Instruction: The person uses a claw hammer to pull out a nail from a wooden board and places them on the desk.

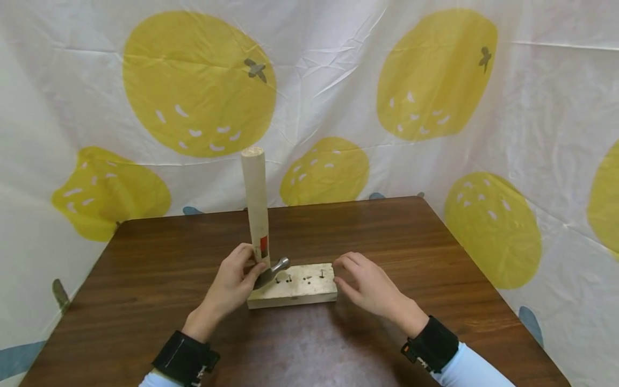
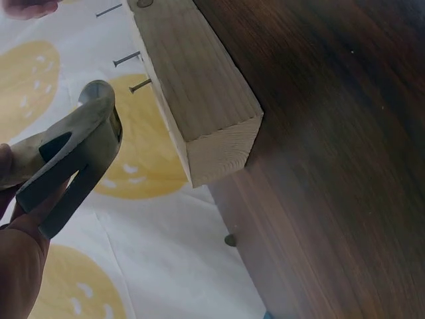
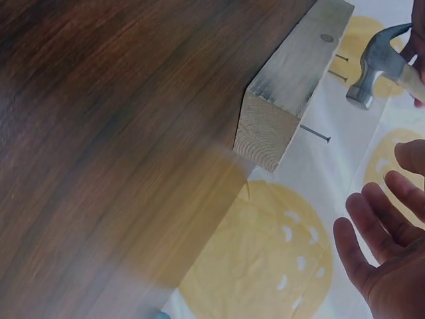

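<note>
A claw hammer stands head down with its pale wooden handle pointing up. My left hand grips it low on the handle, close to the metal head. Under the head lies a wooden block with dark holes in its top. Several nails stick up from the block; one nail is near its right end, and two, including this nail, stand towards the left. Beside the block's right end my right hand holds nothing, its fingers spread and slightly bent in the right wrist view.
The block rests on a dark brown wooden table. Behind and around the table hangs a white cloth printed with yellow fruit. Black bands are strapped round both wrists.
</note>
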Demonstrator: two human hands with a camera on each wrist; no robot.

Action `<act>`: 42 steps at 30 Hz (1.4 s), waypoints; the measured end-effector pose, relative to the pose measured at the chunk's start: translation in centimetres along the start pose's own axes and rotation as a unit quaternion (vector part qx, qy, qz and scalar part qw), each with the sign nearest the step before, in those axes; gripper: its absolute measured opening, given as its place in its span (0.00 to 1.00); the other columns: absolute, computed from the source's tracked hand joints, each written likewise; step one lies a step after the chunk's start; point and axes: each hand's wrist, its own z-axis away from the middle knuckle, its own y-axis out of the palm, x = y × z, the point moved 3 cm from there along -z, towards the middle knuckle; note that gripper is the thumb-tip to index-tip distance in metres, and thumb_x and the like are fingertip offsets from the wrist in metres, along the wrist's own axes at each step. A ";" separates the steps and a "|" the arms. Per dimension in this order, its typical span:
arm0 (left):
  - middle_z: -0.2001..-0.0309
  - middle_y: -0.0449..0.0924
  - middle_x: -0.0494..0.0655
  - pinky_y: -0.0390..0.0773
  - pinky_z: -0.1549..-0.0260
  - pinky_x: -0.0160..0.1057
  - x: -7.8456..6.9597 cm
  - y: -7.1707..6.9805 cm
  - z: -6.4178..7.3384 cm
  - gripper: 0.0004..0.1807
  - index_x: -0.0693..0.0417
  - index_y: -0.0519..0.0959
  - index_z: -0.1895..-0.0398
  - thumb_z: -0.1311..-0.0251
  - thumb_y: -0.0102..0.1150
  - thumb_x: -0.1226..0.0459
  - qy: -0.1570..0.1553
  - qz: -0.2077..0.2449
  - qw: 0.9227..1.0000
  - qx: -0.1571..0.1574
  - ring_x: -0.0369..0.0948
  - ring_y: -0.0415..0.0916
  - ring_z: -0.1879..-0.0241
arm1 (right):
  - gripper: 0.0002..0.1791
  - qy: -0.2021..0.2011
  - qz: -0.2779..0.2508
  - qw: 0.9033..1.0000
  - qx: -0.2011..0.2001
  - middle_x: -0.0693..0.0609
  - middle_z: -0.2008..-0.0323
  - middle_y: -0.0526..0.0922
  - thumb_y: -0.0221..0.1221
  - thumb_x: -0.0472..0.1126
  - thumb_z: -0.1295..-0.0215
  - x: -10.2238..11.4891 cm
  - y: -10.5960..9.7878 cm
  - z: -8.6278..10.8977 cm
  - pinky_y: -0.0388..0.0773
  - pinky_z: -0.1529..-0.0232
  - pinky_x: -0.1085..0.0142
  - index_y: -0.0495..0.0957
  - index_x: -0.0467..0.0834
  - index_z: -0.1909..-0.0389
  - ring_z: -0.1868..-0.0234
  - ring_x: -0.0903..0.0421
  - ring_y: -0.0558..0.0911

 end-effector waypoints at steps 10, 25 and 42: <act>0.54 0.75 0.49 0.84 0.57 0.39 -0.7 0.8 -0.2 0.15 0.62 0.77 0.51 0.39 0.66 0.79 0.020 0.032 0.999 0.012 0.46 0.83 0.54 | 0.15 -0.029 -0.024 0.999 -0.017 0.50 0.52 0.83 0.68 0.39 0.32 0.6 0.7 -0.5 0.79 0.49 0.56 0.80 0.39 0.49 0.48 0.53 0.81; 0.52 0.77 0.47 0.84 0.55 0.45 -1.7 2.6 -0.4 0.19 0.60 0.78 0.46 0.39 0.67 0.77 0.043 0.083 0.994 0.055 0.47 0.81 0.51 | 0.22 -0.012 -0.057 0.998 -0.003 0.50 0.48 0.84 0.71 0.42 0.35 2.2 1.4 -2.1 0.76 0.44 0.52 0.79 0.39 0.43 0.45 0.53 0.80; 0.49 0.78 0.50 0.83 0.52 0.42 -2.4 5.0 -0.8 0.18 0.62 0.79 0.43 0.36 0.64 0.76 0.049 0.134 0.988 0.065 0.48 0.79 0.47 | 0.21 -0.017 -0.136 0.990 -0.041 0.47 0.50 0.85 0.72 0.39 0.36 3.3 2.9 -2.6 0.81 0.50 0.56 0.80 0.39 0.44 0.51 0.52 0.85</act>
